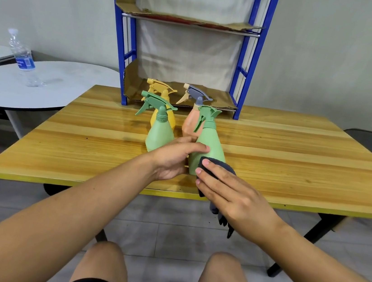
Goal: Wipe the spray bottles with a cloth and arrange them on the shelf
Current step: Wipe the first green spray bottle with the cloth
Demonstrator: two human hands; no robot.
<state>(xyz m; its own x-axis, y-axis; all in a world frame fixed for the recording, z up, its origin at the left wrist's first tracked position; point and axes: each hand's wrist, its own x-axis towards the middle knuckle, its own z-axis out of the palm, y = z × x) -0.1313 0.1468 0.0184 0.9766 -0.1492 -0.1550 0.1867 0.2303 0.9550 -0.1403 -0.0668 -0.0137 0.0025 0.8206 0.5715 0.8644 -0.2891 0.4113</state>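
— Four spray bottles were counted on the wooden table [296, 155], all upright, grouped near the middle toward its far edge. The nearer green bottle [208, 143] was steadied by the left hand [173, 160], fingers curled loosely round its left flank, thumb across the front.

— And the right hand [228, 191]?

— Flattened, fingers nearly straight, the dark cloth [221, 167] pressed against the bottle's lower right side. The bottle's long axis was kept vertical, trigger turned left.

— Which way was the shelf [247, 82]?

— Straight ahead, at the table's far edge. Its bottom tier seemed bare; the second green bottle [160, 132], the yellow bottle [171, 117] and the peach bottle [189, 124] were standing between. Room was judged open on both sides, so a lift over or round them would be called for.
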